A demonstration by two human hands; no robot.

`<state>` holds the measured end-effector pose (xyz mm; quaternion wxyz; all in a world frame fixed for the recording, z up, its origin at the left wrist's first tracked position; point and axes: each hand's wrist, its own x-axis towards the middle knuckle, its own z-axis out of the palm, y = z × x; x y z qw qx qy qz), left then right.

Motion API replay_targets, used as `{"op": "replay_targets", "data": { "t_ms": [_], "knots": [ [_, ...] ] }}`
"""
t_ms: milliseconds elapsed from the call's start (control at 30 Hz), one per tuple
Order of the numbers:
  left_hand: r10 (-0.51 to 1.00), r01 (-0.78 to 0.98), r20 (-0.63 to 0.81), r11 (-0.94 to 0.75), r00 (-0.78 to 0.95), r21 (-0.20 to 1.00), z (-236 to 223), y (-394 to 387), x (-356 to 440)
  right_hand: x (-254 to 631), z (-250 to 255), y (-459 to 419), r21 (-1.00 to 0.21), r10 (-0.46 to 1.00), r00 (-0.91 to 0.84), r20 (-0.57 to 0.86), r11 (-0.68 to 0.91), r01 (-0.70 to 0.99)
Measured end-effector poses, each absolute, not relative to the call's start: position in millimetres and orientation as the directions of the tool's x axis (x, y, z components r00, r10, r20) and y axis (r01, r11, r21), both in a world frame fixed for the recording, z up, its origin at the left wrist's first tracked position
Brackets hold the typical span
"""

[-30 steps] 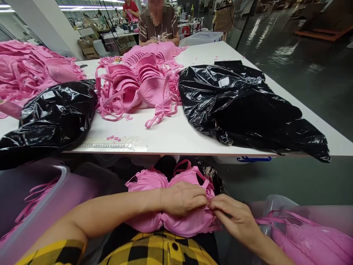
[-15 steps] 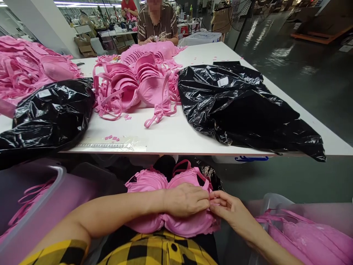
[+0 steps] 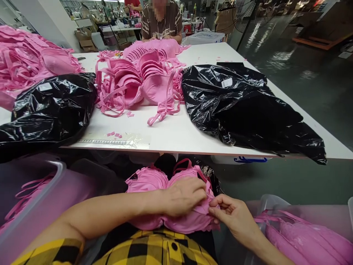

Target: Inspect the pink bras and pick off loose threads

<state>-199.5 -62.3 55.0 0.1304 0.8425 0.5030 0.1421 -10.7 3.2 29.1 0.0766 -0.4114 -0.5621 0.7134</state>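
A pink bra (image 3: 154, 180) lies on my lap, cups up, below the table's front edge. My left hand (image 3: 182, 197) rests on its right cup, fingers curled and pinching the fabric at the cup's edge. My right hand (image 3: 234, 217) meets it from the right, fingertips pinched on the same edge of the bra. Both forearms reach in from the bottom of the view over my yellow and black checked top.
The white table (image 3: 171, 134) carries a stack of pink bras (image 3: 138, 81), a pink pile (image 3: 30, 62) at far left and two black plastic bags (image 3: 242, 103) (image 3: 46, 110). Clear bins (image 3: 41, 198) (image 3: 303, 228) with pink pieces flank my lap. A person (image 3: 162, 22) sits at the far end.
My right hand has slid slightly down and back along the cup's edge, and my left fingers have curled tighter over the fabric. The view has shifted a little.
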Motion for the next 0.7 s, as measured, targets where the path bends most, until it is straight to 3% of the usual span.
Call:
{"op": "replay_targets", "data": {
  "t_ms": [100,167,233,333,500,600,700],
  "knots": [
    [0.972,0.855,-0.136,-0.099,0.194,0.509,62,-57,-206,-12,32,4,-0.88,0.579,-0.662,-0.476,-0.309,0.362],
    [0.925,0.827,-0.316,0.004,0.21,0.562,65,-51,-210,-16,35,3,-0.883,0.559,-0.684,-0.469,-0.306,0.355],
    [0.873,0.788,-0.402,0.032,0.278,0.615,64,-45,-212,-19,37,2,-0.882,0.526,-0.709,-0.47,-0.318,0.349],
    [0.884,0.69,-0.392,0.118,0.255,0.714,58,-42,-211,-18,35,2,-0.896,0.523,-0.729,-0.443,-0.23,0.38],
    [0.928,0.617,-0.356,0.215,0.113,0.757,50,-45,-203,-13,32,-2,-0.892,0.624,-0.737,-0.26,0.136,0.43],
    [0.904,0.582,-0.366,0.179,0.221,0.794,52,-42,-207,-14,32,-8,-0.889,0.64,-0.749,-0.171,0.228,0.398],
    [0.857,0.507,-0.357,0.134,0.372,0.852,57,-38,-213,-14,32,-8,-0.911,0.661,-0.729,-0.18,0.168,0.377]
  ]
}}
